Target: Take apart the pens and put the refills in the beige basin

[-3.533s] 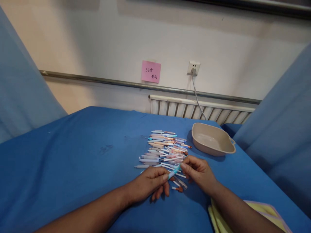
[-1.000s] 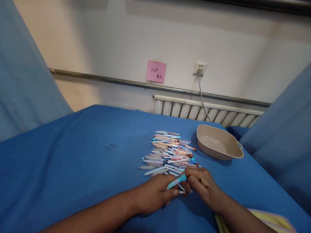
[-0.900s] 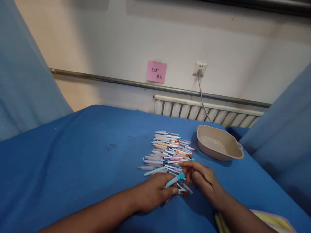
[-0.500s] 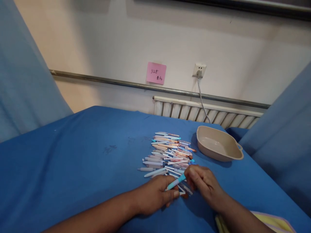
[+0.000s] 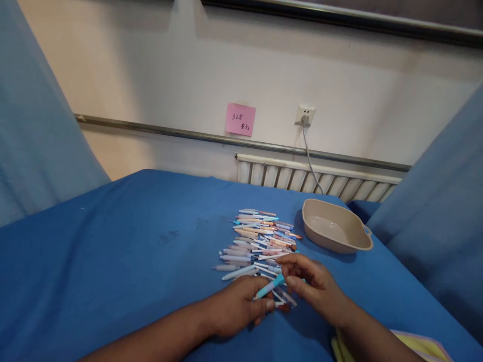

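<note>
In the head view, my left hand [image 5: 243,306] is closed around a turquoise and pale lilac pen [image 5: 268,287], which slants up to the right. My right hand [image 5: 315,282] is just beside the pen's upper end, its fingers curved and parted from the thumb. Whether a fingertip touches the pen, I cannot tell. Beyond both hands lies a pile of pens [image 5: 260,236] in pale blue, peach, grey, lilac and clear plastic, with thin white sticks among them. A white stick with a brown end [image 5: 284,305] shows at my left fingertips.
A beige plastic basin [image 5: 335,226] stands right of the pile on the blue cloth [image 5: 124,266]. A yellow cloth [image 5: 418,347] lies under my right forearm. Behind are a radiator [image 5: 279,173], a plugged socket [image 5: 305,115] and a pink note [image 5: 240,119]. Blue curtains [image 5: 41,115] hang at both sides.
My right hand has loosened from the pen's turquoise end, its fingers opening out. My left hand keeps its hold on the pen. The view has tilted slightly up.
</note>
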`<state>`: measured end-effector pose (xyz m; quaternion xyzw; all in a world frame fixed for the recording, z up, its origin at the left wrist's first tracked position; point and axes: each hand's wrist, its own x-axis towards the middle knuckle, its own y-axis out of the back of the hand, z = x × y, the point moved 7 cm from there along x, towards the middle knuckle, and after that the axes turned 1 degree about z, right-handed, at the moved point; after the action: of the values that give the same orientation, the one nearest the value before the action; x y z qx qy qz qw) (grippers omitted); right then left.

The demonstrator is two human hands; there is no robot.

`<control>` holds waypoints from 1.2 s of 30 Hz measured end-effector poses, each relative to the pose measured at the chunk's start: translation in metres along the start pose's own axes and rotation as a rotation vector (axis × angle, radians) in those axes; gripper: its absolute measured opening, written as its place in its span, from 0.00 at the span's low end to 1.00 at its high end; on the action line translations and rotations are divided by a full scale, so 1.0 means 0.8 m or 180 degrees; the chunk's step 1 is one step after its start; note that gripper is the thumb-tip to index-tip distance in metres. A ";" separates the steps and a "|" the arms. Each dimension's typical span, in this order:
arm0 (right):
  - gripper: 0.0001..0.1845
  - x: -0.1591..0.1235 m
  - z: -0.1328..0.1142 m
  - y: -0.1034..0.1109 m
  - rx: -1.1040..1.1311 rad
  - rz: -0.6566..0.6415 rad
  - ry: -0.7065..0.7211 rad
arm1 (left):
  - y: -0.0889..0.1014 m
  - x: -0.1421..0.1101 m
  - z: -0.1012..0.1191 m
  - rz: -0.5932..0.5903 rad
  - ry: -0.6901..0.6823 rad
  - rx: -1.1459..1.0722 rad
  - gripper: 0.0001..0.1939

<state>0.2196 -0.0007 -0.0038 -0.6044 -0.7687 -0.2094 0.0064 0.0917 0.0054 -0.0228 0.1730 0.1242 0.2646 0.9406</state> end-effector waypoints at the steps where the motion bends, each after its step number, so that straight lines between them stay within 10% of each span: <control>1: 0.13 0.000 0.000 -0.002 0.0068 -0.0054 0.0018 | 0.001 0.000 -0.001 0.0014 0.0010 0.0008 0.14; 10: 0.16 0.003 0.032 0.019 0.0600 0.0453 -0.0580 | 0.006 0.000 0.002 0.0063 -0.0096 -0.0224 0.13; 19: 0.14 0.002 0.025 0.008 0.0813 0.0403 -0.0582 | 0.030 0.009 -0.027 0.0768 -0.0025 -0.1188 0.17; 36: 0.14 -0.002 0.027 -0.010 0.1348 0.0240 -0.0644 | 0.028 0.007 -0.013 0.0916 -0.0049 -0.1120 0.15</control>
<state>0.2176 0.0031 -0.0263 -0.6357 -0.7691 0.0185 0.0637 0.0829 0.0295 -0.0240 0.0242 0.0430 0.4123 0.9097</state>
